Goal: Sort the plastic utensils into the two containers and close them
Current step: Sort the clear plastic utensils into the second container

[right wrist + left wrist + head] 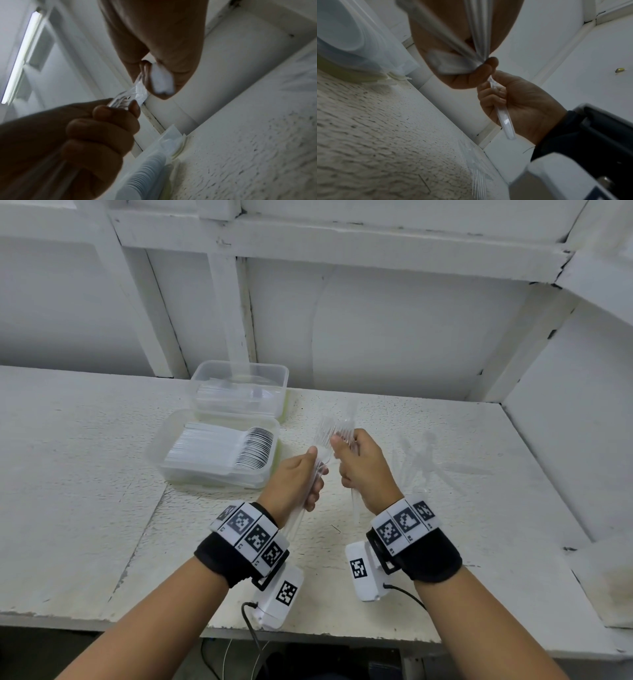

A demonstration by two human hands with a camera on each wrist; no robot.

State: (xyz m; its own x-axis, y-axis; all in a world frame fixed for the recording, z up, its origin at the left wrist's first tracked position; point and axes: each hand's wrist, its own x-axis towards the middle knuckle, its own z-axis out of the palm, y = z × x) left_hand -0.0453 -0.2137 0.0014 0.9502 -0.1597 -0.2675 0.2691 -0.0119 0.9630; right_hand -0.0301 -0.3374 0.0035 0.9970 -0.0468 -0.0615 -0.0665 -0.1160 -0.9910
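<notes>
Above the table's middle, my left hand (308, 474) grips a bundle of clear plastic forks (323, 433), tines pointing up. My right hand (347, 455) is right beside it, curled round clear utensils (351, 412) that stick up from the fist. In the left wrist view the right hand (513, 100) holds one clear handle (506, 121) close to the left hand's bundle (477, 33). The near open container (161, 453) holds stacked white spoons (253, 446). Behind it, the far container (205, 371) holds clear utensils. Several loose clear forks (421, 460) lie on the table to the right.
The white table (85, 491) ends in a front edge near my wrists. A white framed wall (376, 337) closes the back and a side panel (565, 422) the right. Yellow-green lids (284, 409) lie under the containers.
</notes>
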